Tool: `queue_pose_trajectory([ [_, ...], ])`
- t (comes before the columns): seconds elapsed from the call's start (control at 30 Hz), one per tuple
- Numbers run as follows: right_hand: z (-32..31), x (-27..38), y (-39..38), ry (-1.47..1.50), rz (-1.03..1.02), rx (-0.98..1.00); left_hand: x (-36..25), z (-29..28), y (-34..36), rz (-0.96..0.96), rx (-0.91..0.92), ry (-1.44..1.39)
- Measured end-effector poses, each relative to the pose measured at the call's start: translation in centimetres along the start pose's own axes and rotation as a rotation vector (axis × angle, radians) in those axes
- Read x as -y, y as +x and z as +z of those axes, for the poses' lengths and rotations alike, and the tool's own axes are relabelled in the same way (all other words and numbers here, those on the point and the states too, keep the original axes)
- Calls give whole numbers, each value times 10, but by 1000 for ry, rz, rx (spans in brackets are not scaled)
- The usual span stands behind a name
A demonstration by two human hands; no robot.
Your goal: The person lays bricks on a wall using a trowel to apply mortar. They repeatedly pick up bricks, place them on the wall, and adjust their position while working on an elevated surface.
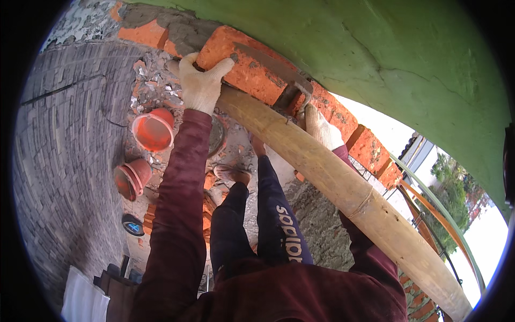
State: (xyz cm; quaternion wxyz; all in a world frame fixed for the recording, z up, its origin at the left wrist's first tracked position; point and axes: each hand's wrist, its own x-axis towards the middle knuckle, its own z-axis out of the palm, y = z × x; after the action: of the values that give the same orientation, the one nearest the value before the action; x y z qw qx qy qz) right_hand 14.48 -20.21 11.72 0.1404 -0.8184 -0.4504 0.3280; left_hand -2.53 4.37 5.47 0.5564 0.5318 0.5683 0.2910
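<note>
My left hand [201,85], in a pale knitted glove, lies against the near left side of an orange brick [252,72] in the wall. Its thumb is spread away from its fingers, some of which are partly hidden. My right hand [322,127], gloved too, is closed at the lower end of a mortar-coated trowel [281,71]; the handle is mostly hidden in the grip. The trowel's long blade lies along the brick's upper part. Just below both hands, a thick bamboo pole [322,169] crosses in front of the brickwork and passes over my right forearm.
A green surface [407,64] rises close behind the bricks. Lower down are two orange buckets [161,129], brick rubble [155,86] and stacked bricks [149,217]. A grey patterned wall [70,145] stands left. More wall bricks [370,149] run right, toward bent strips [440,206].
</note>
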Motion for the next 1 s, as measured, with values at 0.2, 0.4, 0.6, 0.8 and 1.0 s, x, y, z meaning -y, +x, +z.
queue_pose_trajectory([
  [0.2,3,0,7,-7,20,49,-2,7,-9,8,-78,40],
  [0.4,3,1,15,-19,25,54,9,4,-2,6,-73,41],
  [0.6,4,1,10,-5,11,5,13,4,-5,8,-107,51],
  [0.8,3,-5,6,6,54,13,13,9,-16,109,-43,15],
  [1.0,-2,-3,2,61,-242,-362,31,6,-19,184,-58,203],
])
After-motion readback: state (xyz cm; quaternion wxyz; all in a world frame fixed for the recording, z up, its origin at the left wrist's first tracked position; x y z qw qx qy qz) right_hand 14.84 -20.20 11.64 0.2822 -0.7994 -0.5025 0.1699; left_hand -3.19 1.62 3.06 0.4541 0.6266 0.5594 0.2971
